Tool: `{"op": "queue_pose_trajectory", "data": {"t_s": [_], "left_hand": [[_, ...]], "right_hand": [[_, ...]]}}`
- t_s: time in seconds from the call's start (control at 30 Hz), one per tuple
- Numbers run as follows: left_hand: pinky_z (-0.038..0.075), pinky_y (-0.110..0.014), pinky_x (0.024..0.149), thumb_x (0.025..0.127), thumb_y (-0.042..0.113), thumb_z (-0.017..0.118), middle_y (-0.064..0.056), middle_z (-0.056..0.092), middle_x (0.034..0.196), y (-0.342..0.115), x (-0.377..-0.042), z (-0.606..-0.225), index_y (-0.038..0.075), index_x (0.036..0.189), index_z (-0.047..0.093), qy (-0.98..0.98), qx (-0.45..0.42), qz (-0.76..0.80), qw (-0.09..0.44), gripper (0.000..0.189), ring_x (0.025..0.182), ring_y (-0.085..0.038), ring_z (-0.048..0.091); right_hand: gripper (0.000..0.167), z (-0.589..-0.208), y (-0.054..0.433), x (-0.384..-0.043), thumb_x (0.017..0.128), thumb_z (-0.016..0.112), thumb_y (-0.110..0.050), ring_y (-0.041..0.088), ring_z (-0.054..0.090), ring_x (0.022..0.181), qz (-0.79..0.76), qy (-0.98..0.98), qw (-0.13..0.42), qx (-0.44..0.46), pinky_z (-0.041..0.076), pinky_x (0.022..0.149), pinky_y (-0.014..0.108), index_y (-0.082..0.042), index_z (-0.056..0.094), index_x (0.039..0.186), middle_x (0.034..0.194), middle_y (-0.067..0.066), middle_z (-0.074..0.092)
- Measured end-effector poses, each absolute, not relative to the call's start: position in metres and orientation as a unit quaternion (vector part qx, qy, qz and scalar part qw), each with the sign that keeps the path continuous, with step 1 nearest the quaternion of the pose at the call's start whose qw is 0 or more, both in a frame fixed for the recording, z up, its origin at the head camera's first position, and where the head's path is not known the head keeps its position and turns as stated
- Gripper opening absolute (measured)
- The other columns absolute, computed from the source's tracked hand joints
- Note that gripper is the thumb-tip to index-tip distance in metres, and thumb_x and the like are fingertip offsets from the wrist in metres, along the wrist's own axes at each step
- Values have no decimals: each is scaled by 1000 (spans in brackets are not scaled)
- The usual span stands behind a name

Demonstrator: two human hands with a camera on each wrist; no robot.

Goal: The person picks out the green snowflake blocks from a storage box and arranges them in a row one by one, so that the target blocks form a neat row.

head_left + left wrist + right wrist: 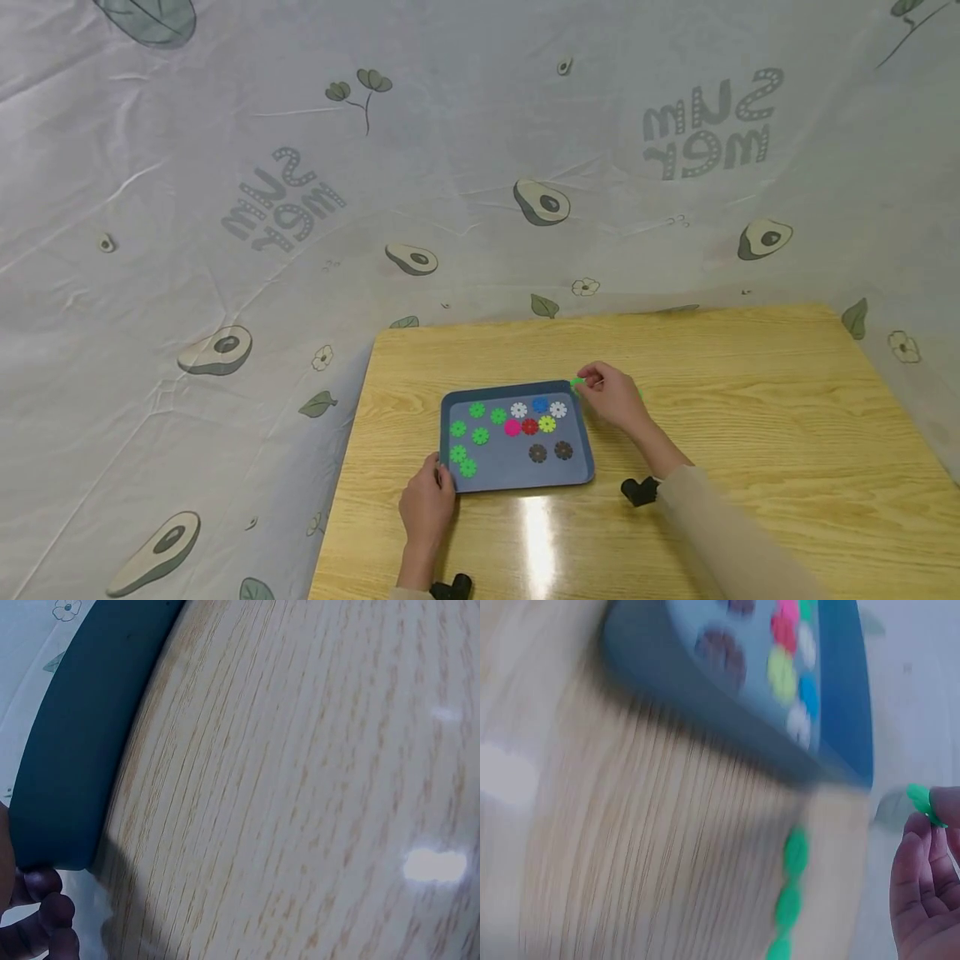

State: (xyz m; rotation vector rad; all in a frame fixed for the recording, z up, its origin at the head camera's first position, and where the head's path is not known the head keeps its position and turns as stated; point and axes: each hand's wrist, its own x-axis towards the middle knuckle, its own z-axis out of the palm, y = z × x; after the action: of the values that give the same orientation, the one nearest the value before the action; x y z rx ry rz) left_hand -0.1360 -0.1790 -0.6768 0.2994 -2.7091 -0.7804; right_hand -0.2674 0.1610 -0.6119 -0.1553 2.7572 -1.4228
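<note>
A grey-blue tray lies on the wooden table with flower-shaped plastic discs in it. Several green discs are on its left side. Toward the right are two white discs, plus a blue disc, pink disc, red disc and yellow disc. Two brown discs lie nearer the front. My left hand grips the tray's near left corner. Beside the far right corner, my right hand pinches a green disc between thumb and fingers.
Right of the tray, several green discs lie in a row on the table, mostly hidden by the right hand in the head view. A printed cloth hangs behind the table's far edge.
</note>
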Motion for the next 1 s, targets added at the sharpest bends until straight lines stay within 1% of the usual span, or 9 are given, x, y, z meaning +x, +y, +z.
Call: {"op": "queue_pose_trajectory", "data": {"t_s": [0.1, 0.2, 0.33, 0.43, 0.6, 0.7, 0.83, 1.0], "left_hand": [[31, -33, 43, 96, 11, 69, 6, 53, 60, -179, -135, -676, 4, 115, 75, -944, 110, -275, 146, 21, 48, -11, 40], [31, -32, 44, 96, 12, 68, 6, 53, 60, -179, -135, -676, 4, 116, 74, -944, 113, -277, 138, 23, 48, -11, 40], [31, -32, 43, 97, 12, 68, 5, 53, 61, -180, -135, -677, 3, 117, 74, -944, 111, -279, 140, 23, 48, -11, 40], [31, -31, 42, 97, 12, 68, 6, 53, 60, -180, -135, -678, 3, 117, 74, -944, 105, -279, 144, 23, 47, -10, 39], [30, -30, 40, 98, 13, 68, 8, 50, 58, -182, -136, -682, 4, 118, 74, -946, 98, -273, 143, 24, 45, -8, 38], [30, -30, 40, 98, 14, 67, 8, 50, 59, -183, -135, -683, 4, 119, 74, -947, 98, -271, 142, 24, 45, -8, 38], [29, -30, 40, 97, 14, 67, 8, 50, 58, -183, -135, -682, 4, 117, 74, -947, 98, -269, 143, 24, 45, -8, 38], [30, -30, 41, 98, 15, 67, 7, 50, 59, -183, -135, -682, 4, 118, 74, -947, 104, -270, 137, 24, 46, -9, 38]], "right_hand": [[23, -616, 190, -271, 101, 68, -17, 32, 67, 94, -446, 895, 3, -28, 51, 82, 49, 0, 67, 116, 98, 11, 65], [27, -621, 216, -272, 102, 64, -18, 37, 67, 98, -433, 901, -9, -6, 51, 81, 51, 3, 66, 119, 102, 15, 65], [32, -631, 244, -271, 104, 60, -21, 39, 66, 98, -417, 908, -15, 30, 51, 79, 50, 5, 65, 121, 105, 20, 66], [34, -638, 257, -270, 104, 59, -21, 40, 64, 99, -410, 911, -4, 53, 49, 79, 51, 7, 63, 123, 108, 23, 66], [35, -649, 268, -267, 104, 60, -22, 44, 61, 103, -401, 913, 22, 68, 47, 82, 55, 7, 63, 122, 110, 26, 65], [34, -655, 270, -267, 103, 60, -21, 44, 62, 101, -397, 916, 23, 63, 48, 81, 54, 8, 64, 120, 109, 25, 66], [34, -660, 271, -266, 102, 62, -21, 41, 63, 98, -391, 918, 24, 60, 48, 78, 51, 8, 65, 120, 106, 23, 67], [35, -662, 272, -268, 102, 63, -22, 36, 63, 93, -385, 920, 39, 67, 47, 74, 44, 8, 66, 119, 103, 20, 66]]}}
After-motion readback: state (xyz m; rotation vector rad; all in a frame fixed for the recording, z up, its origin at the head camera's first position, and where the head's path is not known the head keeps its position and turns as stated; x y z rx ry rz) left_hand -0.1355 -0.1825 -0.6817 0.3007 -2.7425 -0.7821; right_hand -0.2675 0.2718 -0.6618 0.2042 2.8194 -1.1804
